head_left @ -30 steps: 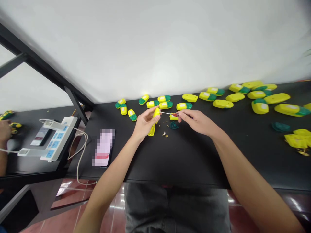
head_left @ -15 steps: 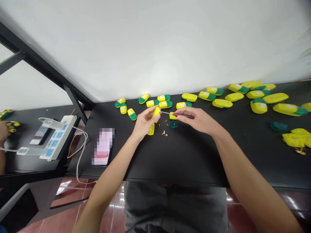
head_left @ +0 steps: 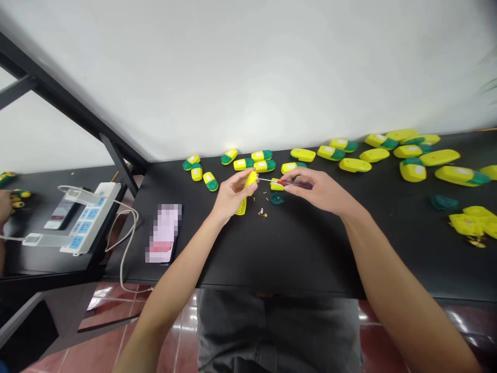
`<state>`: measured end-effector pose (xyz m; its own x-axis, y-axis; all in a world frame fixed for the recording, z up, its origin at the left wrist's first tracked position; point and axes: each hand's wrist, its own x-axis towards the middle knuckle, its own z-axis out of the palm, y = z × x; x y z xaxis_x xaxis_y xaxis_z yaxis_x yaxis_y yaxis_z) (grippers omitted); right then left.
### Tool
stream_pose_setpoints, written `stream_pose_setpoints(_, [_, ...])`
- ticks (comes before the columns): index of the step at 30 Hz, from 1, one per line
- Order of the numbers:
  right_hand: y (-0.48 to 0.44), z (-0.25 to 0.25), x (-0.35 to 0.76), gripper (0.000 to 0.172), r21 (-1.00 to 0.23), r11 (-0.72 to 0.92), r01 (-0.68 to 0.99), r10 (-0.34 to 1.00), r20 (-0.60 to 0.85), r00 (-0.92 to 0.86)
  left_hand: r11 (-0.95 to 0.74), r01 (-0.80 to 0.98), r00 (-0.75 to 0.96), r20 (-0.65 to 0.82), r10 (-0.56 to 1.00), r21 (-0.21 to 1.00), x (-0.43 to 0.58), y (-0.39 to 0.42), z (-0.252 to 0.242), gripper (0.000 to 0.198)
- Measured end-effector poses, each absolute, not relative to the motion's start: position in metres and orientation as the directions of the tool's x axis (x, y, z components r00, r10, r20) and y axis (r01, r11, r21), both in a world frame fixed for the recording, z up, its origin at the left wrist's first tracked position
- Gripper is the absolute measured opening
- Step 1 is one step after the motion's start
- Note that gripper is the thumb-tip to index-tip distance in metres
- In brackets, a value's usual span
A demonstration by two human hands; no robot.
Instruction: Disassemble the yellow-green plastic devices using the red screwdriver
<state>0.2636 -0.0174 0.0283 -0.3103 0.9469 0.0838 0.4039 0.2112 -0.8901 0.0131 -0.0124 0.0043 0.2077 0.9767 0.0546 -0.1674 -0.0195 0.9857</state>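
My left hand (head_left: 230, 196) is closed round a yellow plastic casing (head_left: 244, 198), held upright just above the black table (head_left: 295, 243). My right hand (head_left: 316, 189) pinches a small screwdriver (head_left: 285, 183) with a red and purple handle. Its thin metal shaft points left, with the tip against the top of the casing. A few tiny screws (head_left: 263, 212) and a green cap (head_left: 277, 198) lie on the table under my hands. A small yellow piece (head_left: 276, 185) sits just behind the screwdriver.
Several yellow and green casings (head_left: 256, 161) lie in a row along the table's far edge, more at the right (head_left: 419, 158). A phone (head_left: 163, 233) lies to the left. A white power strip (head_left: 83, 217) sits on the neighbouring table, where another person's hand (head_left: 5, 205) shows.
My hands keep their grip on the casing and the screwdriver. The screwdriver handle has shifted slightly in my right fingers. The view has drifted a little.
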Motion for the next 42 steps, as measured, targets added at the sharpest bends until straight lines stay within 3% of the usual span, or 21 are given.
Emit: stream_pose_setpoints(42, [-0.016, 0.0242, 0.2679, 0.041, -0.895, 0.195, 0.402, 0.956, 0.081, -0.283, -0.03, -0.141, 0.222, 0.061, 0.973, 0.99, 0.0131, -0.0129, 0.0038, 0.048])
